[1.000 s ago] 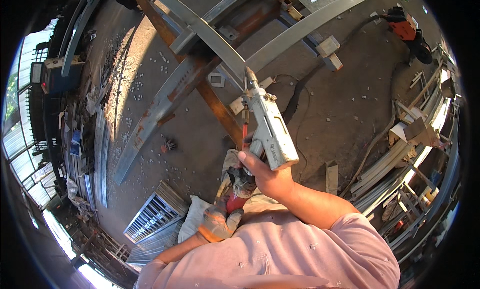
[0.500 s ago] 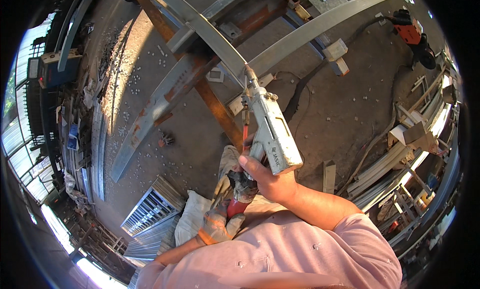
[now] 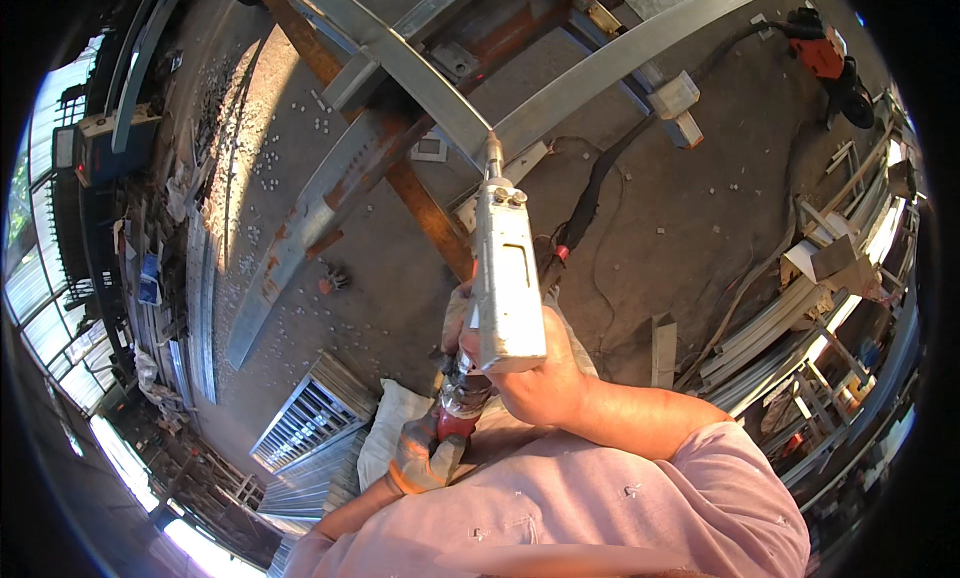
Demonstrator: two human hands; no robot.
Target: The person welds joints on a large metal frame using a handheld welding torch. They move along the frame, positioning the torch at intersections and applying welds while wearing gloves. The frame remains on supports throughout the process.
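Observation:
My right hand (image 3: 545,383) is bare and closed around the handle of a pale, scuffed welding gun (image 3: 510,298). The gun's metal nozzle (image 3: 493,153) points away from me, its tip at the corner where two grey metal bars (image 3: 440,88) meet. My left hand (image 3: 428,453), in a grey glove with an orange cuff, is low by my body. Its fingers wrap the red sleeve (image 3: 460,418) of the cable below the gun's handle. The gun body hides part of my right fingers.
A black sheathed cable (image 3: 595,193) crosses the floor beyond the gun. Rusty beams (image 3: 425,213) and a long steel piece (image 3: 300,238) lie left of the corner. An orange-and-black power tool (image 3: 820,63) is at far right, above stacked metal profiles (image 3: 760,328). A slatted metal frame (image 3: 312,413) stands near left.
The gun has swung more upright in view, its rear end moving left and nearer me. My right hand has moved with it. The nozzle tip stays at the bar corner.

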